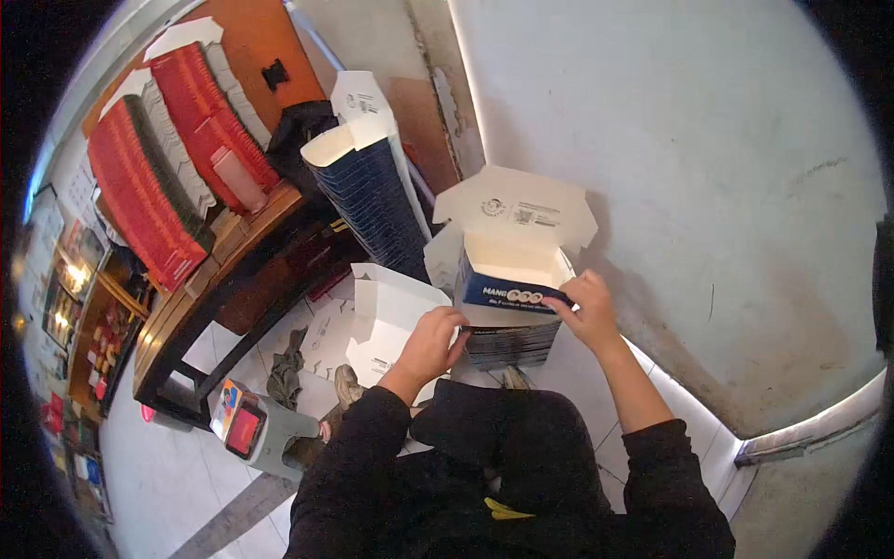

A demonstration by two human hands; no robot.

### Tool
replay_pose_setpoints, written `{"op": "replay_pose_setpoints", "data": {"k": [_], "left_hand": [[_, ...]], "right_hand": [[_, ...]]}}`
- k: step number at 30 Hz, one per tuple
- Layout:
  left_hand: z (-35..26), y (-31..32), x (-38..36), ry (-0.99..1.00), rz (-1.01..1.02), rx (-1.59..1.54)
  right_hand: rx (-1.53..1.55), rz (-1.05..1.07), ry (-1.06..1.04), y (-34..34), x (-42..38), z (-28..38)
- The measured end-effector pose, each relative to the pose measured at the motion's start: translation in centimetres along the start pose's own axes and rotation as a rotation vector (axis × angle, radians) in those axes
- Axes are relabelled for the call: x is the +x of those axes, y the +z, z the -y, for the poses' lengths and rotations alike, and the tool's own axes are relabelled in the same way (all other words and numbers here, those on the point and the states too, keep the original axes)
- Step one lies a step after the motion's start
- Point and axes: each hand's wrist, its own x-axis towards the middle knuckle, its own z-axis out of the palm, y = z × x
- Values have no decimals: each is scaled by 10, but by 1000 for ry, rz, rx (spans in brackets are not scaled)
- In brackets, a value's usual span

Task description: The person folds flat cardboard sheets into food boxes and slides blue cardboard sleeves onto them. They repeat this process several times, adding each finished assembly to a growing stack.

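A folded-open takeaway box [507,291] with a dark blue printed front and white inside sits on top of a stack of nested boxes [512,347] in front of me. Its white lid flap [521,207] stands up at the back. My right hand [589,312] pinches the right end of the box's front panel between thumb and fingers. At the stack's upper left corner is my left hand [430,343], its fingers bent with thumb and forefinger apart. Beside it on the floor lies an unfolded white carton [396,303].
A tall stack of nested blue boxes [368,200] leans behind, left of the box. Red stacked cartons [149,186] lie on a wooden bench [223,270]. A grey stand with a screen [244,431] is at lower left. A pale wall [689,186] closes off the right.
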Motion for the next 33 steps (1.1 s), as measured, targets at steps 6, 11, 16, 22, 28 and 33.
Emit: {"op": "replay_pose_setpoints", "data": {"k": [6,11,16,22,28,33], "left_hand": [[5,11,-9,-188,-143,-74],[10,7,-15,-359,-168,-202],[9,-9,-4,-199,-109,-64],[9,-22,8,-85,55,-32],[29,-1,25,-510,-33,-388],[74,19,25,-580,15,-281]], "right_hand": [[283,-117,-16,33,5,7],[-48,-58,-71,29,-2,8],[334,-348,87,50,-13,-21],[844,-171,340,81,-12,-19],[865,-240,342,83,-19,-20],[799,-255,318,89,-21,-21]]}}
